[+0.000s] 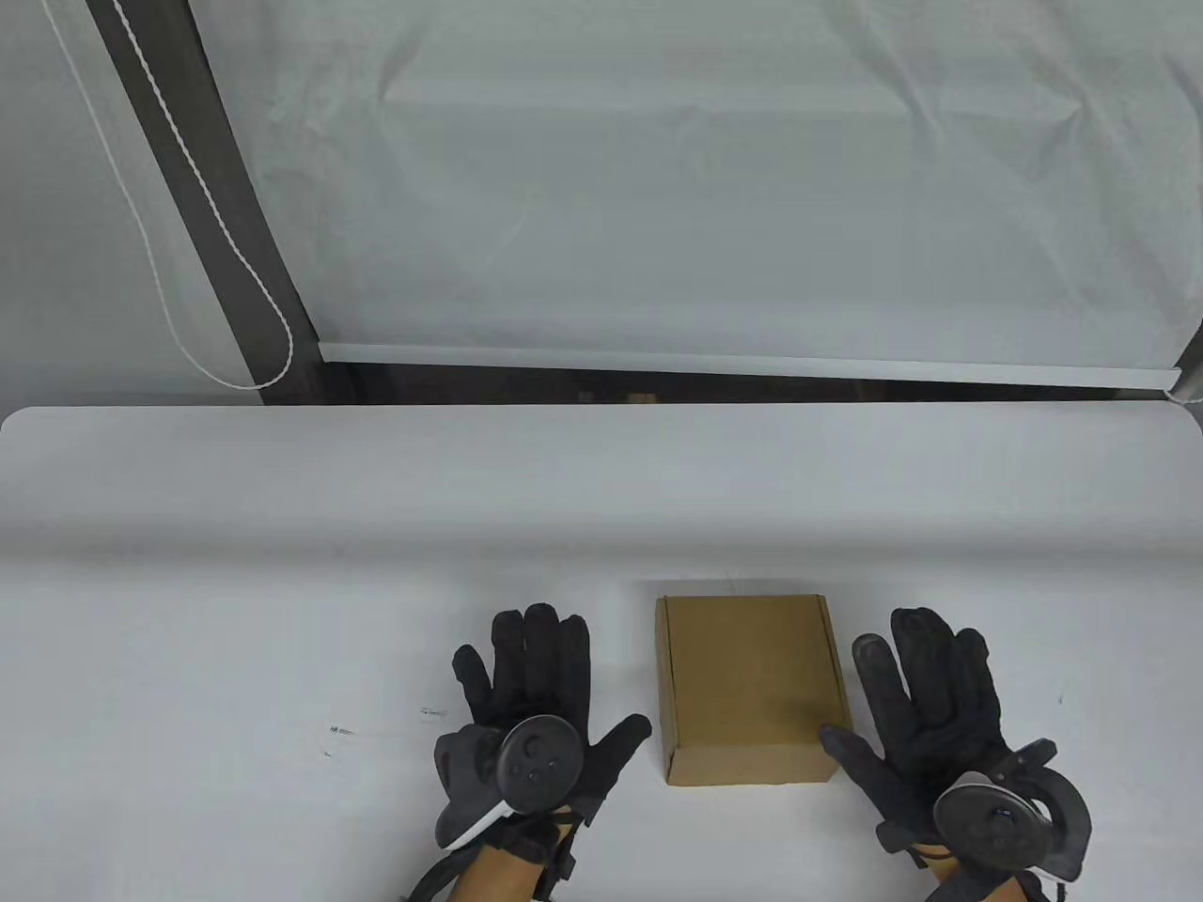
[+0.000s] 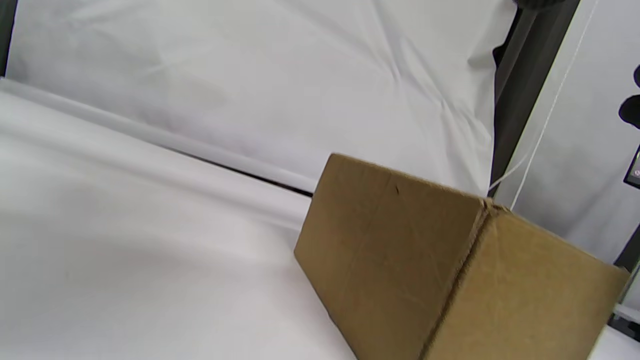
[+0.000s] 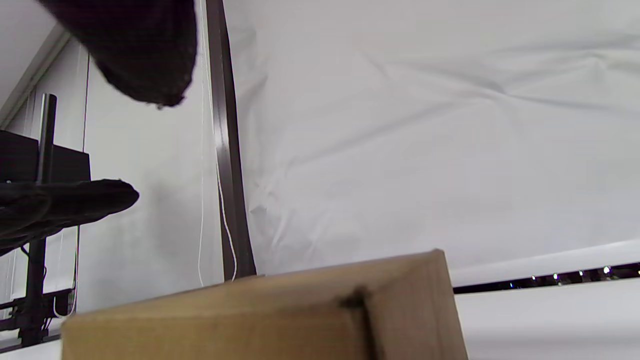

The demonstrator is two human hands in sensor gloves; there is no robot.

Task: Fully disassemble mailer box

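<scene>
A small brown cardboard mailer box [image 1: 747,686] sits closed on the white table, near the front edge. My left hand [image 1: 531,695] lies flat with fingers spread to the box's left, a small gap between its thumb and the box. My right hand [image 1: 916,700] lies spread at the box's right side, its thumb at the box's front right corner. Neither hand holds anything. The box fills the lower right of the left wrist view [image 2: 450,270] and the bottom of the right wrist view [image 3: 280,320], where gloved fingertips [image 3: 145,55] show at the top left.
The white table [image 1: 282,583] stretches wide to the left and behind the box. A white sheet [image 1: 714,178] hangs behind the table's far edge, with a dark post [image 1: 202,188] and a white cord [image 1: 188,188] at the back left.
</scene>
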